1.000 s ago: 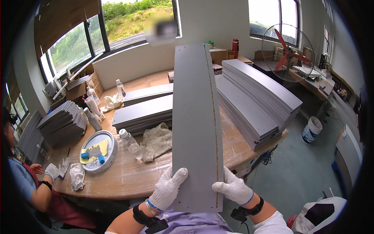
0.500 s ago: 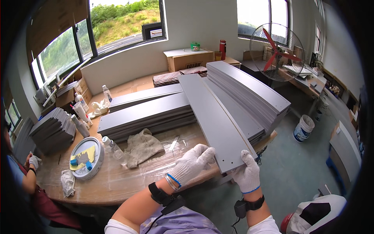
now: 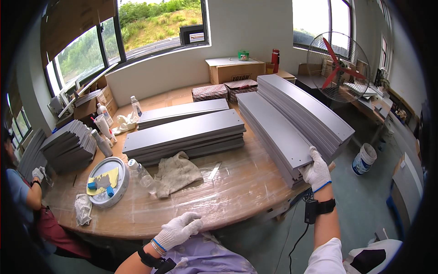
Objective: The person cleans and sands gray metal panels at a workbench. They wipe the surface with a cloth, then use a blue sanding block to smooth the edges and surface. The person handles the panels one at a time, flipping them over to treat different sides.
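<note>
Board (image 3: 273,125), long, flat and grey, tops a matching stack (image 3: 269,147), near corner pinched by the white-gloved right hand (image 3: 315,171); the white-gloved left hand (image 3: 180,230) hangs loosely spread.

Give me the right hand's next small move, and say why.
Probably ease the right hand off the panel: the panel appears to lie flat on its stack, the hand is only at its near corner, and the left hand is empty, by the table's near edge. How firmly the right hand holds is unclear.
</note>
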Demonstrator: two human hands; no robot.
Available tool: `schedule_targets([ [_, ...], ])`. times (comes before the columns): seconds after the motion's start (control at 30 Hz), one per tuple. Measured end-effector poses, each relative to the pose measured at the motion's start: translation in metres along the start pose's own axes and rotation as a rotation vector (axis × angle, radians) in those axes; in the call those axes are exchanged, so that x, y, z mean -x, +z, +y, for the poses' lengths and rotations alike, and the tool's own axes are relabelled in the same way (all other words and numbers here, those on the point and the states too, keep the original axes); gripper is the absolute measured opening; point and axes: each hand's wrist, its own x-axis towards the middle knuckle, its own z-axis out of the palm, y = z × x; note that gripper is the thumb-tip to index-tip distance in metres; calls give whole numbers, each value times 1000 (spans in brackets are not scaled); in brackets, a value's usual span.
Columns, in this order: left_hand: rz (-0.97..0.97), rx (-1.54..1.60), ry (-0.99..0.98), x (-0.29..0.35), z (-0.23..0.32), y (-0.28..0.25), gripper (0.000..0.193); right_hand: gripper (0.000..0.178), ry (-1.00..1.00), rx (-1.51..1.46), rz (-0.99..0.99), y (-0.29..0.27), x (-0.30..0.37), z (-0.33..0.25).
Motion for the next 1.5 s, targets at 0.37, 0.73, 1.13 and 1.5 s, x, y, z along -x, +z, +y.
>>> schedule_targets([
  [0.37, 203, 362, -75, 30, -53, -26, 36, 48, -1143, 1777, -88, 19, 59, 12],
  [0.73, 479, 403, 213, 59, -80, -95, 37, 54, -883, 2418, 31, 25, 2, 49],
  [1.13, 863, 309, 162, -53, -63, -282, 35, 52, -553, 1662, 2, 138, -184, 158],
  [1.5, 907, -248, -20, -161, -115, -379, 41, 35, -777, 2068, -154, 183, -156, 190],
])
